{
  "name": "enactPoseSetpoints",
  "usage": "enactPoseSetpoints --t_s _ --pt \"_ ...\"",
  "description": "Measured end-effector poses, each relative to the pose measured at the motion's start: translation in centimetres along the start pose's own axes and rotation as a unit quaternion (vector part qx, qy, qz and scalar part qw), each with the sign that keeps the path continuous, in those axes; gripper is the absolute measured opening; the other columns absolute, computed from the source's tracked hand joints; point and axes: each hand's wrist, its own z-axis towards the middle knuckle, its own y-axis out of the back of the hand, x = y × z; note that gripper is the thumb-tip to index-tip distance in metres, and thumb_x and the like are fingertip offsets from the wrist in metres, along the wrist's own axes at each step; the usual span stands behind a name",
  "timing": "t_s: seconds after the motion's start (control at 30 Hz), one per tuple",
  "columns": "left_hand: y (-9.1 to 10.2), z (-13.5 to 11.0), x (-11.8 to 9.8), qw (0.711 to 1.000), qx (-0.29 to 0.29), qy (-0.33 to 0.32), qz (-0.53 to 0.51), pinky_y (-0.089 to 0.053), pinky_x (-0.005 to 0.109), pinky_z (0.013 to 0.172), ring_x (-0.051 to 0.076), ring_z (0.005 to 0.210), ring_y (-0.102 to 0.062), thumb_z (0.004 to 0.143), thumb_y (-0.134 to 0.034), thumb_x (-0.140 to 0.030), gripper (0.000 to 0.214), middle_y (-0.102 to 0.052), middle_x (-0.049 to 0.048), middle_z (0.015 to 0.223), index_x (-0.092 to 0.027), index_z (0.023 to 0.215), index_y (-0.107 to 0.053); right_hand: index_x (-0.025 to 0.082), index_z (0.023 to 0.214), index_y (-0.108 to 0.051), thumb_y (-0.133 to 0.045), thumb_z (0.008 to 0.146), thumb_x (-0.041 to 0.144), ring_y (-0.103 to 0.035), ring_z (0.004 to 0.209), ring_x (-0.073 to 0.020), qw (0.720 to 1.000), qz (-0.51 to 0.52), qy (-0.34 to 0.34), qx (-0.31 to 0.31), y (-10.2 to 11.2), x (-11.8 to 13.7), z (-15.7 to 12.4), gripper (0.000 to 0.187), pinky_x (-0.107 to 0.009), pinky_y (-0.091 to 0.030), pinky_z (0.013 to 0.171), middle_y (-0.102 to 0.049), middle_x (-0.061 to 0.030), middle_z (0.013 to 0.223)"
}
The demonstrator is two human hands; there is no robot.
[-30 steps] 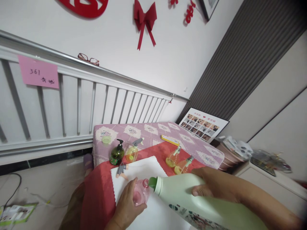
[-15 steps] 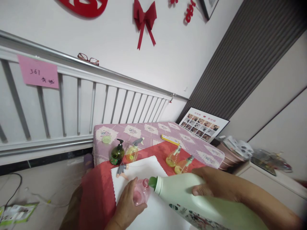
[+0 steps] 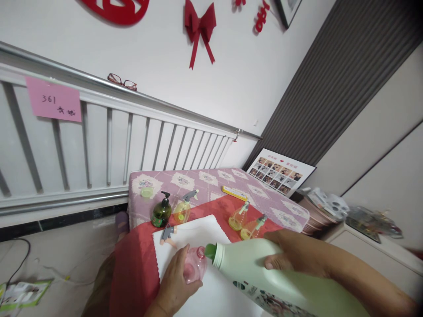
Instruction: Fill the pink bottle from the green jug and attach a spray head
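My left hand is wrapped round a small pink clear bottle standing open on a white cloth. My right hand grips a big pale green detergent jug, tipped so its green spout sits against the pink bottle's mouth. A grey spray head lies on the cloth just beyond the pink bottle.
On the red cloth and pink patterned tablecloth stand a dark green pump bottle, three yellow spray bottles, a green cap and a yellow strip. A white railing runs behind; a photo board leans right.
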Motion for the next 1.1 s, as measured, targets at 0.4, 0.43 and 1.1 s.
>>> enactPoseSetpoints --t_s 0.4,0.43,1.1 --pt "-0.29 0.16 0.52 1.0 0.0 -0.005 0.002 -0.031 0.05 0.127 0.031 0.147 -0.042 0.061 -0.07 -0.026 0.094 -0.047 0.0164 0.158 -0.014 0.149 -0.037 0.022 0.102 -0.068 -0.069 0.078 0.055 -0.072 0.099 -0.0301 1.0 0.01 -0.003 0.015 0.13 -0.03 0.22 0.041 -0.035 -0.053 0.08 -0.078 -0.0075 0.108" --pt "-0.29 0.17 0.57 1.0 0.001 -0.006 0.001 -0.031 0.05 0.126 0.031 0.147 -0.043 0.061 -0.07 -0.026 0.094 -0.047 0.0168 0.158 -0.014 0.148 -0.037 0.023 0.102 -0.068 -0.068 0.079 0.054 -0.072 0.1 -0.0303 1.0 0.008 -0.004 0.015 0.16 0.01 0.2 0.04 -0.035 -0.052 0.08 -0.078 -0.0076 0.108" --pt "-0.55 0.15 0.66 1.0 -0.016 -0.014 -0.005 -0.035 0.053 0.125 0.033 0.145 -0.046 0.059 -0.07 -0.025 0.093 -0.05 0.0176 0.155 -0.014 0.146 -0.041 0.021 0.1 -0.068 -0.068 0.078 0.057 -0.072 0.096 -0.0297 1.0 -0.009 0.005 0.005 0.09 -0.04 0.12 0.042 -0.034 -0.052 0.076 -0.078 -0.0085 0.105"
